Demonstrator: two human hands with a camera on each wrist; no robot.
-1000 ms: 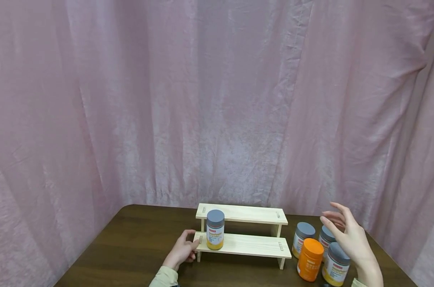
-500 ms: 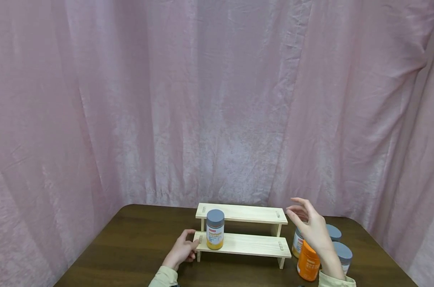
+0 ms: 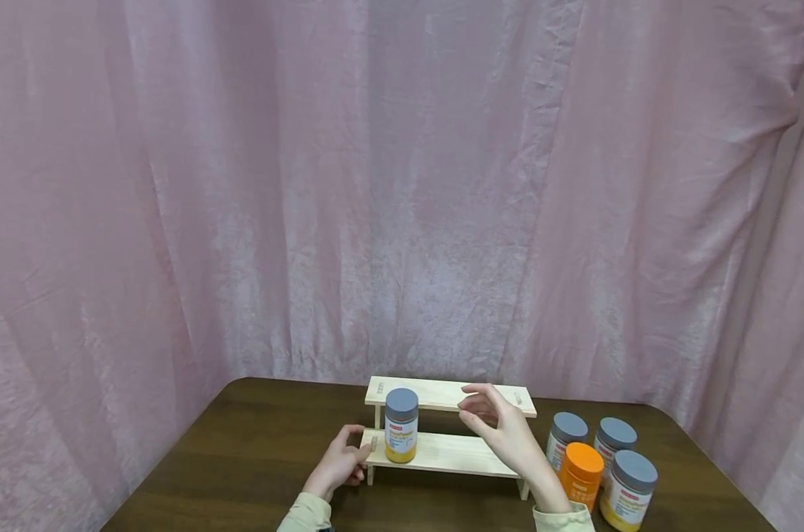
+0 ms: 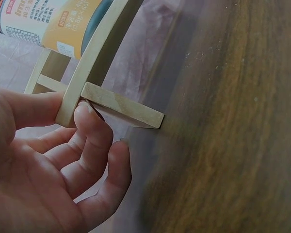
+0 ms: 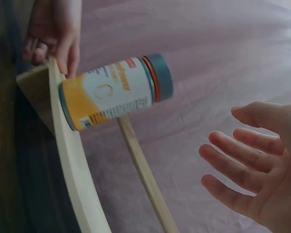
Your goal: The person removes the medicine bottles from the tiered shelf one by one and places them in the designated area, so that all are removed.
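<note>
A two-step wooden shelf [image 3: 451,452] stands on the dark table. My left hand [image 3: 338,467] pinches the left end of its lower board. In the left wrist view the thumb lies on the board's top and a curled finger [image 4: 92,121] presses from below, beside the leg. One supplement jar [image 3: 401,434] with a grey lid and a white and yellow label stands upright on the lower board, near that end. My right hand [image 3: 505,432] hovers in front of the shelf, to the jar's right, with relaxed fingers apart and nothing in them.
Right of the shelf, an orange jar [image 3: 582,473] stands grouped with several grey-lidded jars [image 3: 629,491] on the table [image 3: 256,443]. A pink curtain [image 3: 402,222] hangs behind the table's back edge.
My right hand has moved left, from above the grouped jars to in front of the shelf, holding nothing. The left hand and the jar on the shelf have stayed in place.
</note>
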